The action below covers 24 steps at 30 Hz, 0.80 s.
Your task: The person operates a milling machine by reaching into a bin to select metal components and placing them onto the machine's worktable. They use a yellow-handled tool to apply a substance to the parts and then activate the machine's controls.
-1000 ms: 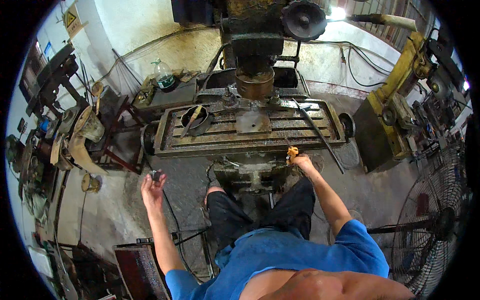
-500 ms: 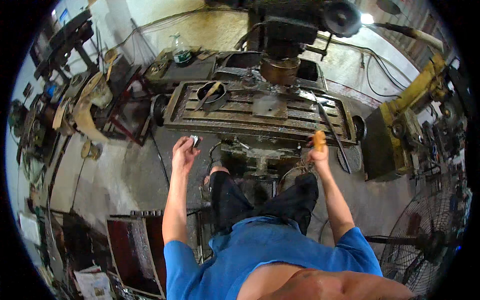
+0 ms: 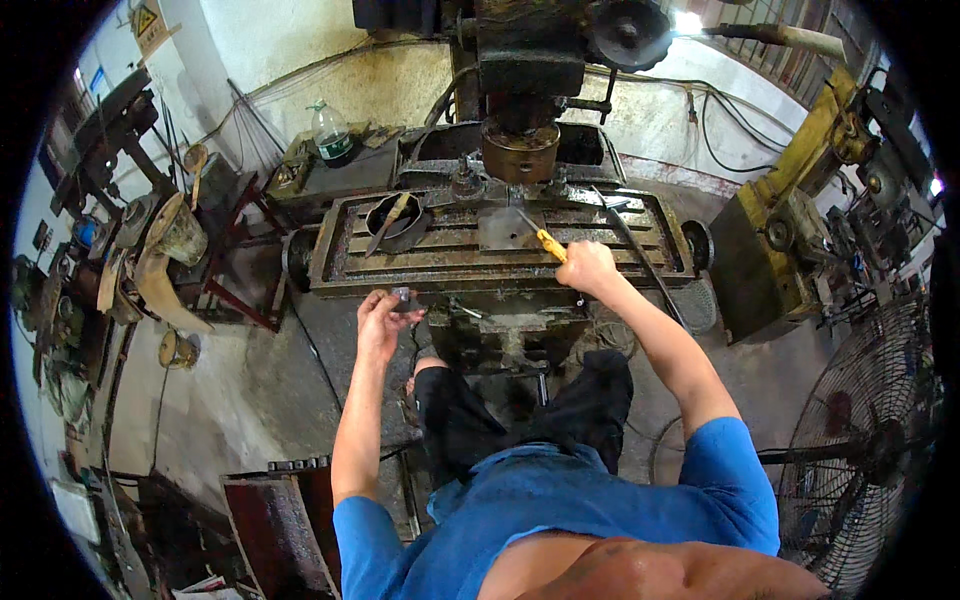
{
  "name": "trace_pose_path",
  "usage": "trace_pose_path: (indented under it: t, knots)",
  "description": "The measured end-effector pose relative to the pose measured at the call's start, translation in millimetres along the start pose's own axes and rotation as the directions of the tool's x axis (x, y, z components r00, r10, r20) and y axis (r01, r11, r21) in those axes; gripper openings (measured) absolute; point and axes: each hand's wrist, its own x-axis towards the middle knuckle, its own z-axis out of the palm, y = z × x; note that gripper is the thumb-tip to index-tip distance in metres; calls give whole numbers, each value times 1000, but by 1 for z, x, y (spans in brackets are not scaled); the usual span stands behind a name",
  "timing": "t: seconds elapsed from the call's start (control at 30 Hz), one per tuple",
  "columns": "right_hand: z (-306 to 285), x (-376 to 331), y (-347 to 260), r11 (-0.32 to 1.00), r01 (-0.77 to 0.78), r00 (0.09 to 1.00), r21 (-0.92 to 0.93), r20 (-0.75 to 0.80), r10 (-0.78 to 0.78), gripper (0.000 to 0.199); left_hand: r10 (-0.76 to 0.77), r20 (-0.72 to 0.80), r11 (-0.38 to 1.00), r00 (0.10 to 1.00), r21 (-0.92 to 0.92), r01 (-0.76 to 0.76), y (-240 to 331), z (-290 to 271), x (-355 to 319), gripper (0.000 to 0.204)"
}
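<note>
Pinched in the fingertips of my left hand [image 3: 378,325] is a small grey metal block [image 3: 403,295], held just off the front edge of the slotted machine table [image 3: 430,264]. My right hand [image 3: 588,268] is wrapped round a yellow-handled tool [image 3: 551,244] with a thin dark shaft; whether it is a file or a screwdriver I cannot tell. Its tip points at a flat grey plate [image 3: 497,236] lying under the machine's spindle head [image 3: 522,152]. Whether the tip touches the plate is unclear.
A dark bowl [image 3: 412,240] with a wooden-handled brush [image 3: 390,222] across it rests on the table's left. A long dark bar [image 3: 640,252] leans over the right end. A large bottle [image 3: 330,135] stands behind; a floor fan [image 3: 885,450] is at my right.
My right hand has moved forward and left, bringing the yellow-handled tool over the table toward the plate. The left hand has shifted slightly, keeping the small block. The whole view has tilted and shifted a little.
</note>
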Motion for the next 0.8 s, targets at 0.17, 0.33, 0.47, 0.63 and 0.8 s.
trace_pose_path:
  t: [0.17,0.33,0.47,0.63,0.8]
  knots:
    - [-2,26,-1,990,-132,991,41,-1,132,34,-36,126,986,991,169,15,-7,29,22,8]
    - [-28,-32,14,989,-54,997,141,63,45,33,63,202,747,977,640,-180,-27,76,63,10]
    - [-53,-94,55,961,-10,997,277,79,-12,29,213,437,132,874,873,-469,-50,126,111,22]
    - [-53,-102,84,351,397,903,848,-429,16,39,42,678,-360,734,695,-622,-67,153,144,29]
    - [10,-67,106,236,260,966,936,-250,-70,40,39,623,-360,781,738,-571,-62,162,146,28]
